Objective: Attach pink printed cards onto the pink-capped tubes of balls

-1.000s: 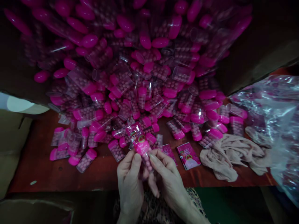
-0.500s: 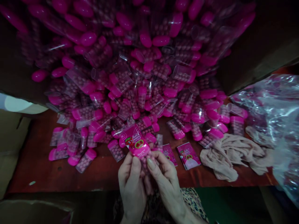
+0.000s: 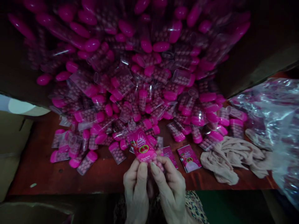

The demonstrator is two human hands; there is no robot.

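Observation:
Both hands meet at the near edge of the red-brown table (image 3: 46,174). My left hand (image 3: 136,186) and my right hand (image 3: 169,183) pinch one clear candy tube (image 3: 155,161) filled with small pink balls, with a pink printed label sleeve (image 3: 142,144) over its upper end. Just beyond the fingers lie two loose pink label sleeves (image 3: 188,158). A big heap of clear tubes with pink caps (image 3: 140,81) fills the table behind them.
A crumpled beige cloth (image 3: 230,158) lies to the right of the labels. A clear plastic bag (image 3: 273,124) with more pink items sits at the far right. Cardboard box walls (image 3: 11,140) stand at the left, another dark box side (image 3: 257,53) at the upper right.
The label sleeve has been turned face-up and slid down over the tube's pink cap. Both hands have shifted slightly to the right and nearer.

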